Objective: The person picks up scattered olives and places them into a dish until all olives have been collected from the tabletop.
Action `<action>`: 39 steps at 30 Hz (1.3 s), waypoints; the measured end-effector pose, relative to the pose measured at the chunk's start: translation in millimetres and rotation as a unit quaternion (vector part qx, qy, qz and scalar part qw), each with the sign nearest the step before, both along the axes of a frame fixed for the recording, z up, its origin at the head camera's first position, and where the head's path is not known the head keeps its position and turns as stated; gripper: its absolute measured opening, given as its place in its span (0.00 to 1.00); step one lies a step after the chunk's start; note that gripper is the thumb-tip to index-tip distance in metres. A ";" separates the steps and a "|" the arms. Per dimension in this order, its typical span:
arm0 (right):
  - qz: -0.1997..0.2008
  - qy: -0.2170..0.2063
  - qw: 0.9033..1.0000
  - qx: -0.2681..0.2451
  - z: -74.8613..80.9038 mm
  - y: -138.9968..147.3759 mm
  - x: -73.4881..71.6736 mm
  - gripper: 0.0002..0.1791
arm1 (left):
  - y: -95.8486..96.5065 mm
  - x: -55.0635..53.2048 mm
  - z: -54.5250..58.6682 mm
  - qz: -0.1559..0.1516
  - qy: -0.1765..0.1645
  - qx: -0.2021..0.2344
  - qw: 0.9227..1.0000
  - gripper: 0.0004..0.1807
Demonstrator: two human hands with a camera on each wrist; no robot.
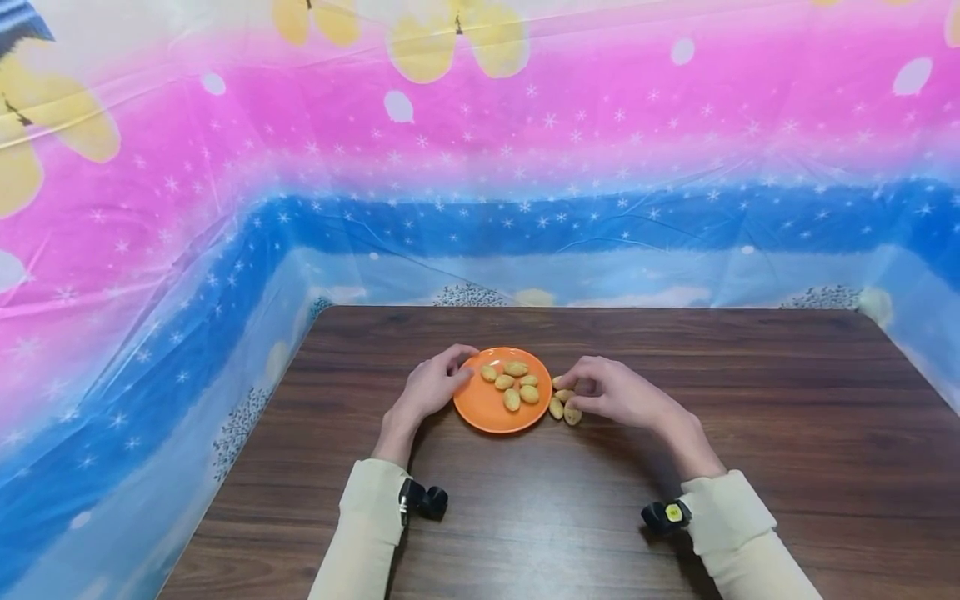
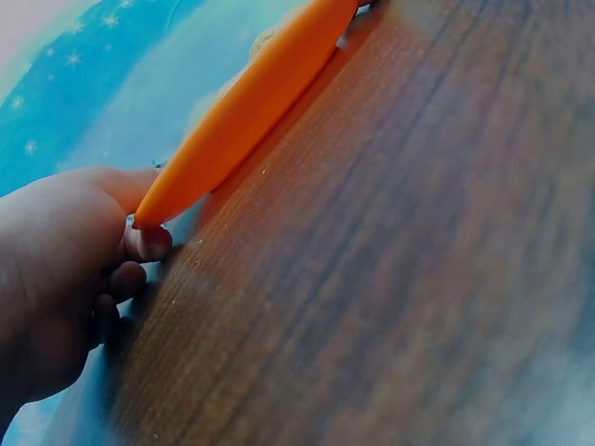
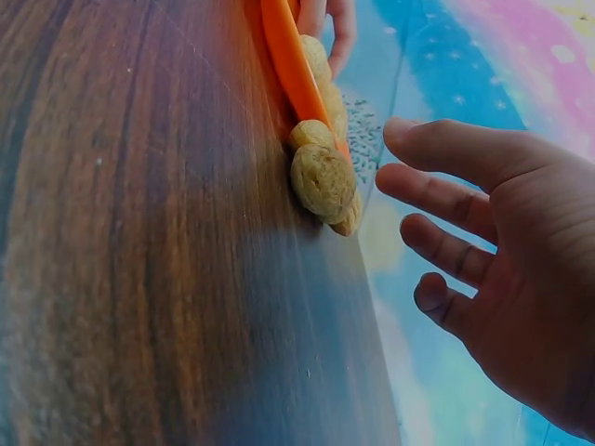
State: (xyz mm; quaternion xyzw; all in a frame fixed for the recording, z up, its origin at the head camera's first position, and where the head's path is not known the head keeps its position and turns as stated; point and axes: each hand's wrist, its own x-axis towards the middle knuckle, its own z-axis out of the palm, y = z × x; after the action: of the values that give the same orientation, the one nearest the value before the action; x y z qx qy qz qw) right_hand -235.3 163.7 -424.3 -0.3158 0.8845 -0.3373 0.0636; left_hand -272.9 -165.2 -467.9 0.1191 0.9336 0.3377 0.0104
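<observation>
Over on the left hangs a patterned cloth (image 1: 187, 292), running along the far side too, behind the brown table (image 1: 825, 433). A pale sleeve (image 1: 360, 533) with a small black camera (image 1: 426, 500) at its cuff leads up to the person's left hand (image 1: 429, 387). That hand pinches the left edge of the orange plate (image 1: 483, 417); in the left wrist view one fingertip shows under the rim, a second digit goes over it, and the other fingers bend in below.

The plate is near the middle of the table, between the two hands. Several small potatoes (image 1: 512, 400) lie on it, spread mostly across the middle and right, none of them in the left hand's grip.

Just past the plate's right edge, on the wood, I can see a little cluster of loose potatoes (image 1: 572, 414), bunched close together. The right hand (image 1: 626, 396) is beside them, reaching in from the right. Its thumb and fingers are slightly bent and well parted, and it holds nothing; the right wrist view shows a gap between fingertips and potatoes. Behind it comes the right sleeve (image 1: 742, 525), with another black camera (image 1: 666, 517) at the cuff.
</observation>
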 end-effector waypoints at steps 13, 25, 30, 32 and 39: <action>-0.005 0.001 1.000 0.015 -14.0 9.1 3.6 0.14 | 1.0 0.2 -0.4 -0.002 0.003 0.001 1.000 0.18; -0.016 -0.031 0.999 0.028 -18.1 8.3 2.8 0.14 | 0.5 1.0 0.7 0.002 -0.001 -0.001 1.000 0.18; -0.023 -0.041 0.998 0.035 -18.3 7.2 2.3 0.14 | -0.6 0.9 1.0 0.004 -0.004 0.000 1.000 0.17; -0.024 -0.043 0.998 0.035 -18.6 7.9 2.8 0.14 | -0.7 1.1 1.0 0.004 -0.003 0.000 1.000 0.17; -0.017 -0.050 0.998 0.027 -19.0 12.5 5.0 0.15 | 0.6 0.8 -0.2 0.000 0.001 0.002 1.000 0.17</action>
State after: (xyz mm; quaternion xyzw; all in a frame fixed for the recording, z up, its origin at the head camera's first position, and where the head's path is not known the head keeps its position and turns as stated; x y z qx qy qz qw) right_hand -230.3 176.3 -443.3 -0.2815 0.8943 -0.3299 0.1100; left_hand -272.2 -164.6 -468.0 0.1196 0.9330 0.3392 0.0089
